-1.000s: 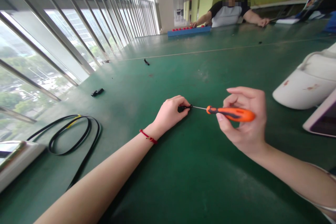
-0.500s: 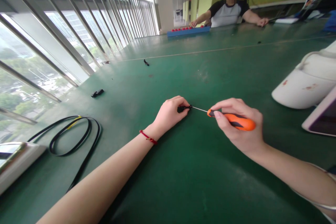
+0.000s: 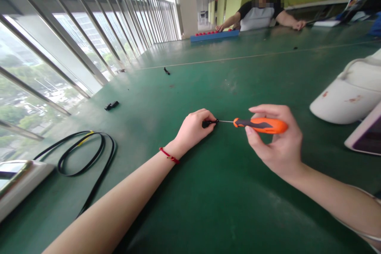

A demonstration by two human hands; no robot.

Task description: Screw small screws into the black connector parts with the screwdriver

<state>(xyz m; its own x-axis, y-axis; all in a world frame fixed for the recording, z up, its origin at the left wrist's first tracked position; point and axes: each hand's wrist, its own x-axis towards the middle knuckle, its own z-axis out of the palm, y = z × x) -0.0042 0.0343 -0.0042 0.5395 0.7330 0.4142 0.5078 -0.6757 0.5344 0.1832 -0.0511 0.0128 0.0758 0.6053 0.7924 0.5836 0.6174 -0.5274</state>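
My left hand (image 3: pixel 194 130) rests on the green table (image 3: pixel 190 202) with its fingers closed around a small black part (image 3: pixel 209 122). The kind of part is hard to tell, as the fingers cover much of it. From the right, an orange and dark grey screwdriver (image 3: pixel 264 124) lies almost level, its thin shaft tip touching the black part. My right hand (image 3: pixel 287 149) holds the handle, thumb below and fingers above and behind it, in a loose grip with the index finger lifted off.
A looped black cable (image 3: pixel 102 174) and a white device (image 3: pixel 24 186) lie at left. Small black pieces (image 3: pixel 112 105) sit farther back. At right stand a white container (image 3: pixel 342 95) and a pale-edged device (image 3: pixel 366 135). Across the table, a person (image 3: pixel 257 18) touches a blue strip (image 3: pixel 214 37) with red knobs.
My right hand's fingers have loosened and spread on the handle. The screwdriver's handle end has risen, so the tool is more level. My left hand stays with the black part.
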